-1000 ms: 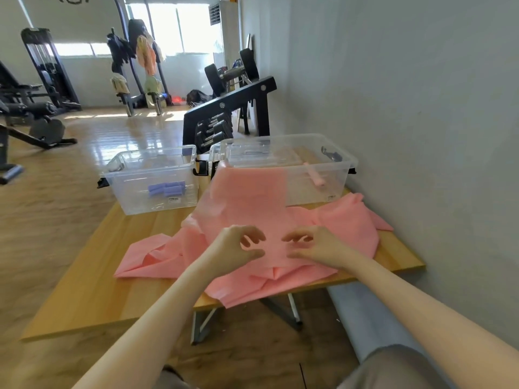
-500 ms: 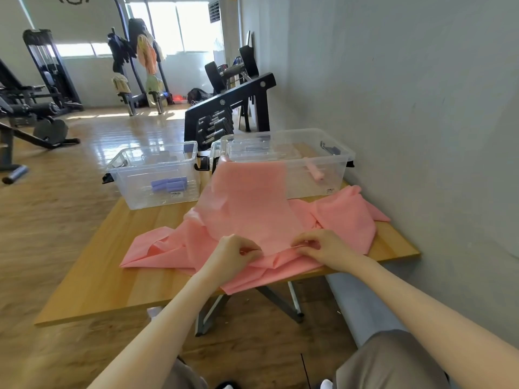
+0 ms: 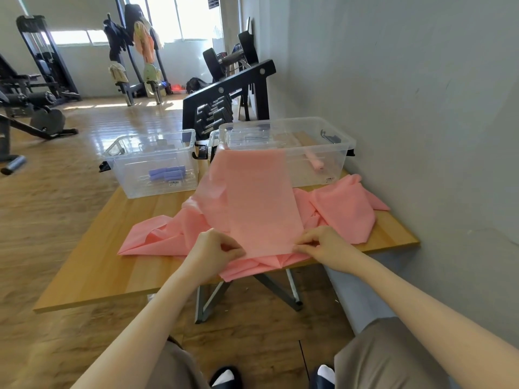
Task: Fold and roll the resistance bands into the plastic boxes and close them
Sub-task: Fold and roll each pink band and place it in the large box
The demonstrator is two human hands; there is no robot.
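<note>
A long pink resistance band lies crumpled across the wooden table, and one flat strip of it runs up over the rim of the right clear plastic box. My left hand pinches the near left corner of that flat strip. My right hand pinches the near right corner. A pink roll lies inside the right box. The left clear box holds a blue rolled band. Both boxes stand open without lids.
A grey wall runs close along the table's right side. A black dumbbell rack stands behind the boxes. Gym machines stand far left on the wooden floor. The table's near edge is just below my hands.
Both hands went from hovering with spread fingers over the band to pinching the near corners of the flat strip, and drew it taut toward the table's near edge.
</note>
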